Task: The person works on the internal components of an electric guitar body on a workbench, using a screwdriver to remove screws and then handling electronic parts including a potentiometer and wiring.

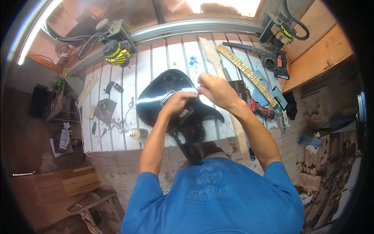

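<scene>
A glossy black electric guitar [150, 95] lies on the slatted white table, its neck pointing toward me. My left hand [177, 102] rests over the middle of the body, fingers drawn together and reaching toward its right edge. Beside it, my right hand [214, 89] is closed in a pinch at that edge. The fingertips of both hands nearly meet there; whatever they hold is too small to make out. A dark pickup with a pale frame [186, 114] shows just below my left hand.
Left on the table [128, 84] are a dustpan-like metal tool [106, 110] and a bottle [137, 133]. A wooden neck blank [210, 50], a slotted fretboard-like strip [247, 69], a red drill [257, 107], a phone [279, 97] and a cordless blower [269, 60] lie right. A metal rail [194, 28] spans the back.
</scene>
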Demonstrator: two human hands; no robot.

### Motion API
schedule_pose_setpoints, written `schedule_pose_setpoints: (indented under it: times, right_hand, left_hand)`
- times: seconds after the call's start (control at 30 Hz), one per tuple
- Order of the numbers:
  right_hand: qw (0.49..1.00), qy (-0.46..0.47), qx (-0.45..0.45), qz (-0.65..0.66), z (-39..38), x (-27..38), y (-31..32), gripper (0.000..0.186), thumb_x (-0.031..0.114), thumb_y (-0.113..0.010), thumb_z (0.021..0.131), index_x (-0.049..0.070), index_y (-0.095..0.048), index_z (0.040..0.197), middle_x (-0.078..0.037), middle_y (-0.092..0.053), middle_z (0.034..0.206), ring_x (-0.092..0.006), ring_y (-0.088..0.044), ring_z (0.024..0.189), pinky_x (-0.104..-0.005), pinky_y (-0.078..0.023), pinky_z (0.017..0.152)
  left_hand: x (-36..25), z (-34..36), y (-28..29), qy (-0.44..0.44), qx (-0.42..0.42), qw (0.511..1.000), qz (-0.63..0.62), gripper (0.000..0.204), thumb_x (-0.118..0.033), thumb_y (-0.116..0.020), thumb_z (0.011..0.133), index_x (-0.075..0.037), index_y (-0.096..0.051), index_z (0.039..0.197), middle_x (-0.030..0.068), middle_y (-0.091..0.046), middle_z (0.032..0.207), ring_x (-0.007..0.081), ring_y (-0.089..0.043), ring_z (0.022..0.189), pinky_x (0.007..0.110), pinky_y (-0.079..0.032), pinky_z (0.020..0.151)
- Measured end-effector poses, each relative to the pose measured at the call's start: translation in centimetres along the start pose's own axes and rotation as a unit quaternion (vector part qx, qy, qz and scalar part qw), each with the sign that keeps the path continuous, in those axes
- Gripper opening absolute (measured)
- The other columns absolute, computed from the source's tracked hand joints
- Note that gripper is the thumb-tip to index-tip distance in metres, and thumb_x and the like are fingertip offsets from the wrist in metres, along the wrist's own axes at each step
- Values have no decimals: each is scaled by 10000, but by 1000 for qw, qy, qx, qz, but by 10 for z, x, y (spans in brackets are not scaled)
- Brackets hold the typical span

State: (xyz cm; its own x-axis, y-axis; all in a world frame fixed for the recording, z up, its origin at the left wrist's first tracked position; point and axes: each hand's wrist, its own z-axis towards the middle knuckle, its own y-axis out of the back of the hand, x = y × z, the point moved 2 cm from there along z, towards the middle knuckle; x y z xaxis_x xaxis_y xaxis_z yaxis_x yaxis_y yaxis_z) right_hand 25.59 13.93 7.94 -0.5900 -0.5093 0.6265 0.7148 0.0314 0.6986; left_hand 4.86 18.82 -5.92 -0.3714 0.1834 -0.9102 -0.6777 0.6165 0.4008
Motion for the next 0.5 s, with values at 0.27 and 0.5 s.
schedule_pose_setpoints:
  times: [0.27,0.5]
  right_hand:
    - [1000,-5,-1,-30,3,6,-14,244,135,-732,945,30,-528,1026,-174,-660,848,-422,-671,834,-503,-520,730]
    - [999,-25,-8,-41,2,6,-17,267,149,-746,941,29,-522,1021,-177,-666,862,-420,-672,839,-511,-514,738]
  left_hand:
    - [14,-8,-6,-28,-29,999,15,573,150,-452,845,-69,-774,1265,169,-756,1281,293,-705,1164,353,-530,1009]
    - [13,-8,-8,-11,-38,999,9,580,149,-492,864,-126,-784,1283,92,-784,1119,192,-649,955,311,-516,892]
